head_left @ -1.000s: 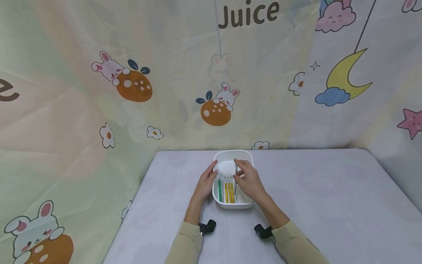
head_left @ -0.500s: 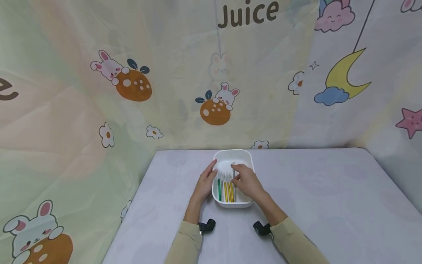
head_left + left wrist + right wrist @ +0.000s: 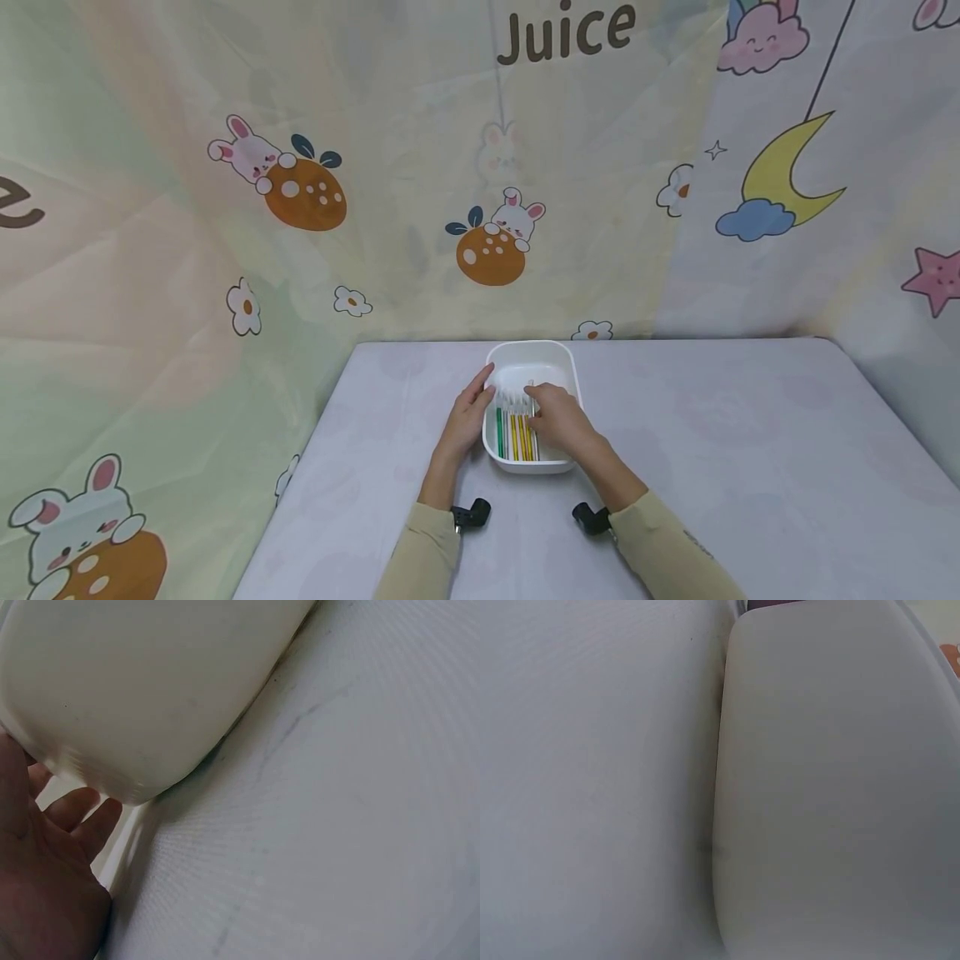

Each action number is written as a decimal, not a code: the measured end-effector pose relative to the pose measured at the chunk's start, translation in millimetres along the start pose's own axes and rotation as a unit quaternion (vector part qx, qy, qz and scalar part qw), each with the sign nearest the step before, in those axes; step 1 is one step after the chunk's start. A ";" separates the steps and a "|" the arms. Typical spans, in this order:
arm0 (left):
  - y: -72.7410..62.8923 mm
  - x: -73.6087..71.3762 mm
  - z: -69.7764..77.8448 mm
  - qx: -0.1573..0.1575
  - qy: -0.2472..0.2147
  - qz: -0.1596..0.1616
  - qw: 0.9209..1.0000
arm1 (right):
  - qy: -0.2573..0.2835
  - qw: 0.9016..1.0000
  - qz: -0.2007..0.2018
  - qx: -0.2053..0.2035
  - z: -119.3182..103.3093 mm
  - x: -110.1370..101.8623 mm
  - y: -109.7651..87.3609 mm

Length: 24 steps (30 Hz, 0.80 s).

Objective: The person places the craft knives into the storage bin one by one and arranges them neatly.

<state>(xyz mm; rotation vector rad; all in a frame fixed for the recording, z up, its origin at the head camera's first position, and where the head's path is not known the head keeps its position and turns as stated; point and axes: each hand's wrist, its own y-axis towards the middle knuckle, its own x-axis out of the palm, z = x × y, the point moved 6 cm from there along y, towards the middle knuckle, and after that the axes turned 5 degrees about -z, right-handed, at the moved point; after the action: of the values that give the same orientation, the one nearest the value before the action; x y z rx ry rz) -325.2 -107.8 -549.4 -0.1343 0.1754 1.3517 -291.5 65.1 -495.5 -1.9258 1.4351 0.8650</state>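
A white rectangular tray (image 3: 531, 467) stands near the table's far edge. Forks (image 3: 517, 437) with green, silver and yellow handles lie side by side in its left half, tines pointing away from me. My left hand (image 3: 465, 421) holds the tray's left side, thumb at the rim; in the left wrist view its fingers (image 3: 97, 825) lie along the outer wall. Inside the tray my right hand (image 3: 561, 417) pinches a slim silver-handled fork (image 3: 536, 446) at the right end of the row, its head mostly hidden by the fingers. The right wrist view shows the tray's outer wall (image 3: 840, 780), not the hand.
The table (image 3: 712, 450) has a pale cloth cover. Behind and to the left hangs a printed curtain (image 3: 405, 167) with rabbits, flowers and a moon. Each wrist wears a small black camera (image 3: 472, 514).
My right hand has moved down and toward me, bringing the silver-handled fork in beside the yellow-handled ones. The left hand and the tray have stayed put.
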 end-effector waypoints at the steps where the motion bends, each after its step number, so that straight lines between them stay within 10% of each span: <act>1: 0.0 0.0 0.2 0.000 0.001 0.000 1.000 | -0.006 1.000 -0.001 0.001 -0.4 0.6 0.0; 24: 0.9 0.5 0.0 0.000 -0.002 0.000 1.000 | -0.034 0.998 -0.060 0.011 0.0 12.8 3.8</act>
<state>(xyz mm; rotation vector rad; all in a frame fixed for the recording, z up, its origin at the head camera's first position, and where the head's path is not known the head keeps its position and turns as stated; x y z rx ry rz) -326.0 -107.1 -549.5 -0.1328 0.1719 1.3526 -292.5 56.6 -505.7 -1.9260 1.2713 0.8482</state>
